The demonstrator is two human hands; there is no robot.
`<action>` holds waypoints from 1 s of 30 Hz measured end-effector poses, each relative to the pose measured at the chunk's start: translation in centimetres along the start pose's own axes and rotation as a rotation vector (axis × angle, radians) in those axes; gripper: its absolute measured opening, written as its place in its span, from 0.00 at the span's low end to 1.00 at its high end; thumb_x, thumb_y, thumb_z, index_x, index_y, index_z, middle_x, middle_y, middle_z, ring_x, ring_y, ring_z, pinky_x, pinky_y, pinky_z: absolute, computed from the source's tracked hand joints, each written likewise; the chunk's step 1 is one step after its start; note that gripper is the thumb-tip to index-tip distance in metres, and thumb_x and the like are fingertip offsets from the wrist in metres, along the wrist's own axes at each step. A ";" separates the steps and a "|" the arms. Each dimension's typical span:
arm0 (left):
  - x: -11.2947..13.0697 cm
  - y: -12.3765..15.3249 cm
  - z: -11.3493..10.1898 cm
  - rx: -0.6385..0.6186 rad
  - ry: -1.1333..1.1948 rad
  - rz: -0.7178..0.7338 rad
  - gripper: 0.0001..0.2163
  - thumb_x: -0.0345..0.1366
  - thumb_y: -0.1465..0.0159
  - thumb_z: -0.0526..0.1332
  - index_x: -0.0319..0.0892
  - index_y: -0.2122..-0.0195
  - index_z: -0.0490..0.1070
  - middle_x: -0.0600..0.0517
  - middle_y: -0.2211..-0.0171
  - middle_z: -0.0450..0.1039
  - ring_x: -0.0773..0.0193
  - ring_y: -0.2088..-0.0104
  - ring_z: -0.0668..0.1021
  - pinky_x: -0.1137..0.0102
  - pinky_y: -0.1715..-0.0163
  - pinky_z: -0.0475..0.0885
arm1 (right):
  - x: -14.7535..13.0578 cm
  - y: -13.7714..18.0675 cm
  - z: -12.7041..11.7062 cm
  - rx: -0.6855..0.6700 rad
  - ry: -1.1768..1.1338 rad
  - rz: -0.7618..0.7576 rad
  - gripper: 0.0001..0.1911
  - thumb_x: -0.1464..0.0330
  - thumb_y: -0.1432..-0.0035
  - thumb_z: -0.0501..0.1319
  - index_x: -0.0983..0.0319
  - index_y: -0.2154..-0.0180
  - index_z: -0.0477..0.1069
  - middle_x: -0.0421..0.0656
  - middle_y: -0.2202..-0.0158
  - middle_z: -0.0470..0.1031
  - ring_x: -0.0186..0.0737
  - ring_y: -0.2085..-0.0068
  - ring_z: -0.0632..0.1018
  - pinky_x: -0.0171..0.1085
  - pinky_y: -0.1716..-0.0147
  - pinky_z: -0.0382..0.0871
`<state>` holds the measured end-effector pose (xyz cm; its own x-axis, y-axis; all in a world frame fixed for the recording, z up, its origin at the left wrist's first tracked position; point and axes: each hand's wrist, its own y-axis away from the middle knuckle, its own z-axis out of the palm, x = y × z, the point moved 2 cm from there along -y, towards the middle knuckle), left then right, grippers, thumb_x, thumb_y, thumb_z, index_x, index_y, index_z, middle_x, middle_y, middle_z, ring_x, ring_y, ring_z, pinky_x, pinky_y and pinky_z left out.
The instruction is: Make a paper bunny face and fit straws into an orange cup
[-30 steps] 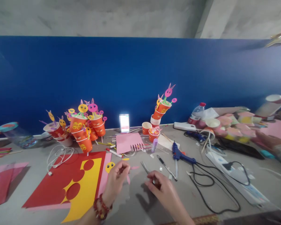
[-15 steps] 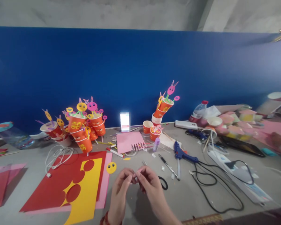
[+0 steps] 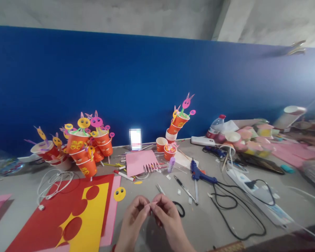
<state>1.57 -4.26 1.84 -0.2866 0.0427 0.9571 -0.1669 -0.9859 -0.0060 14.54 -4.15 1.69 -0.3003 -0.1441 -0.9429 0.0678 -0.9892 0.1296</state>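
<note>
Both pinches are closed, the left hand [image 3: 135,214] and right hand [image 3: 167,214] meeting fingertip to fingertip on a small pink slip [image 3: 154,203] held over the table [image 3: 207,225], which could crease or escape if they tug unevenly on so little paper. The yellow face [image 3: 120,194] lies near the left hand, the scissors [image 3: 183,209] beside the right; a second ago the hands were apart and the black handle loop was out of sight.

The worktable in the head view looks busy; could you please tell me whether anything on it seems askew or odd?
The cup stack at the back, right of centre, leans to the right instead of standing straight, and small white scraps lie loose around the pen, looking untidy.
</note>
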 end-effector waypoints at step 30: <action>1.4 -0.2 0.5 0.122 -0.137 0.048 0.12 0.41 0.31 0.57 0.42 0.67 0.75 0.52 0.66 0.67 0.63 0.66 0.71 0.71 0.62 0.65 | -0.8 1.3 -9.0 0.104 1.514 -0.088 0.02 0.71 0.45 0.59 0.58 0.69 0.69 0.43 0.68 0.78 0.43 0.71 0.80 0.34 0.76 0.58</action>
<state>1.66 -4.08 3.31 -0.1586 -0.0187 0.9872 -0.0379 -0.9990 -0.0251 23.44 -5.04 -0.11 0.9340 0.0102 -0.3571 0.0174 -0.9997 0.0169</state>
